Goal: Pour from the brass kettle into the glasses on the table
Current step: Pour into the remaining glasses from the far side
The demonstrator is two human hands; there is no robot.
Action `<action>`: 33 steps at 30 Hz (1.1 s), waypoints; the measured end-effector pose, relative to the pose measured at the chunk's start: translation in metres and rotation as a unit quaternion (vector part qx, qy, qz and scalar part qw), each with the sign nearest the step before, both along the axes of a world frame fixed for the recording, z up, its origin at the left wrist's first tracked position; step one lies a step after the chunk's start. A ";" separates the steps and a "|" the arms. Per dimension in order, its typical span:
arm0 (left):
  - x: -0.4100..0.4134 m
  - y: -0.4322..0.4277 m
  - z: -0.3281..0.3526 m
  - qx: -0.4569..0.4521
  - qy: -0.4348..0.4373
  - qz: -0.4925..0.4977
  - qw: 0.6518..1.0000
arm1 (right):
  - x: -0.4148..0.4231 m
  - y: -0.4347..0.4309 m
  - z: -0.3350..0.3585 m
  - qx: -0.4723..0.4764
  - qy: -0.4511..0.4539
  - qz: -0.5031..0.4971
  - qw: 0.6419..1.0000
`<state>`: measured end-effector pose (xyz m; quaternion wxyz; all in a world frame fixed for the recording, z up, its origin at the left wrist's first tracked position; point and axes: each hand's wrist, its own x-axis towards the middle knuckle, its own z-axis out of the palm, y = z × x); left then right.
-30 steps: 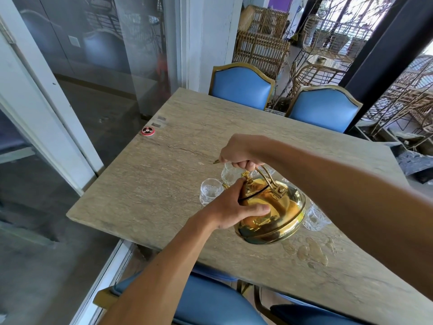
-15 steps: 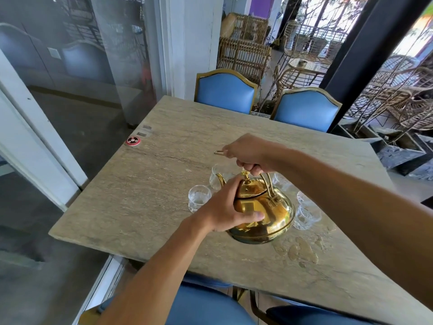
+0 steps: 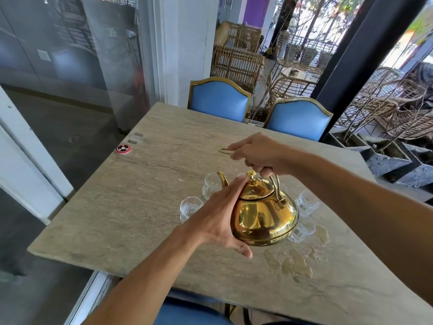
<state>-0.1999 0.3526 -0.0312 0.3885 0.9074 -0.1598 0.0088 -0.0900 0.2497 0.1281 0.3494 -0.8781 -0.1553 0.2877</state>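
While the right hand holds the brass kettle, glasses surround it.

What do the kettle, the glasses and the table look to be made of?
Kettle: polished yellow metal, likely brass; its body mirrors the surroundings. Glasses: clear glass, seemingly cut or pressed; see-through with faceted glints. Table: matte grey-beige stone or stone-look slab; veined grain and a crack line, but which one is unclear.

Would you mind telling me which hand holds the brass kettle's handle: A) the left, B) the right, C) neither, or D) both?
B: the right hand curls round the handle above the brass kettle, while the left hand lies open, fingers straight, along its side.
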 end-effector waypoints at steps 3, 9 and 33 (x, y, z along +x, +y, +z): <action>0.006 -0.002 0.007 -0.001 -0.009 -0.009 1.000 | 0.008 0.002 0.003 -0.013 -0.003 -0.001 1.000; 0.025 -0.005 -0.001 -0.020 -0.020 -0.004 1.000 | 0.025 0.010 0.000 -0.039 -0.006 -0.006 0.999; 0.060 -0.006 -0.014 -0.091 0.013 0.028 0.995 | 0.083 0.053 -0.027 -0.192 -0.019 0.052 0.980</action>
